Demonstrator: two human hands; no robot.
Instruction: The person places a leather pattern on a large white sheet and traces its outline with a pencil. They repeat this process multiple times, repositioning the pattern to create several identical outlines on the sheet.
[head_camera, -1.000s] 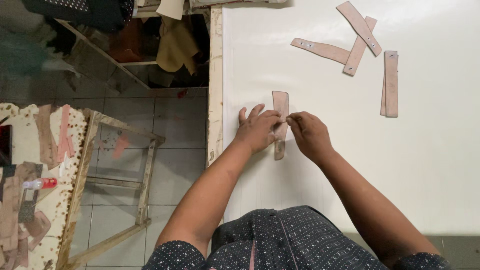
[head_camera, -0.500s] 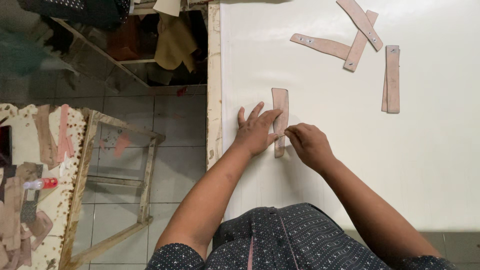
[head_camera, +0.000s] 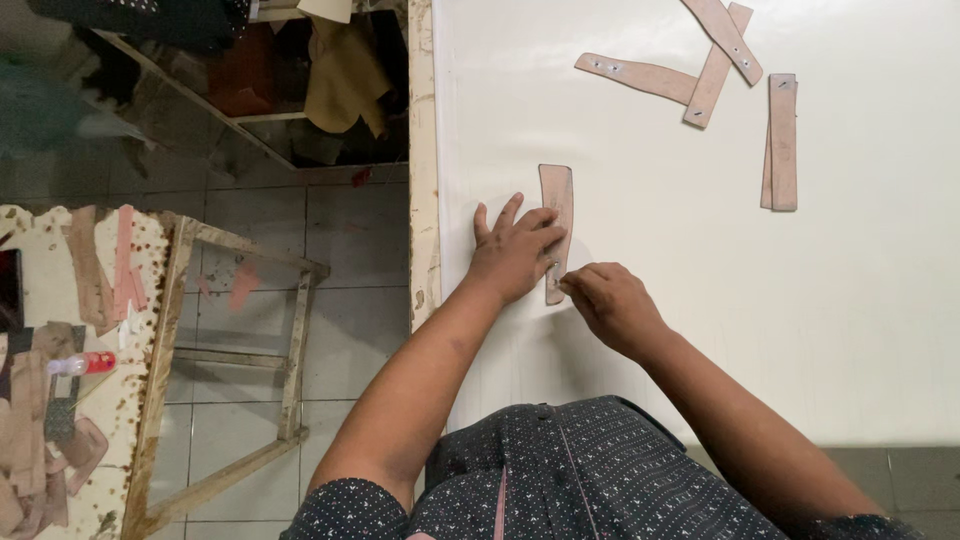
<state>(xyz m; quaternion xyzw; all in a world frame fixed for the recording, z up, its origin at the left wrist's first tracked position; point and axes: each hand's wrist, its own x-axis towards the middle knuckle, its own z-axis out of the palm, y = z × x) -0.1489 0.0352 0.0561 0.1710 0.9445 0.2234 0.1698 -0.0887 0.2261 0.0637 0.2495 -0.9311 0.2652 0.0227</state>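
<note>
Pinned flat under the left hand (head_camera: 512, 252), a narrow tan leather strip (head_camera: 556, 200) lies lengthwise on the white table (head_camera: 640, 330), close to the table's chipped left edge. That hand's fingers are spread and pressing down on the strip's middle, not curled around it. Fingertips of the right hand (head_camera: 612, 305) are bunched together at the strip's near end; whether they pinch the leather or only touch it cannot be told.

Compared with a second ago, the right hand has slid down from the strip's middle to its near tip, while the left has stayed planted on the piece. The strip itself has barely shifted. That suggests the work has moved along the strip to its lower end, with the left hand acting as the anchor.

Farther up the table, well apart from the hands, lie more strips of the same leather: two crossed strips (head_camera: 718, 45) with a third angled strip (head_camera: 635, 76) meeting them, and a stacked upright pair (head_camera: 781, 140) to the right. Left of the table, a wooden frame (head_camera: 230, 330) stands on grey floor tiles
</note>
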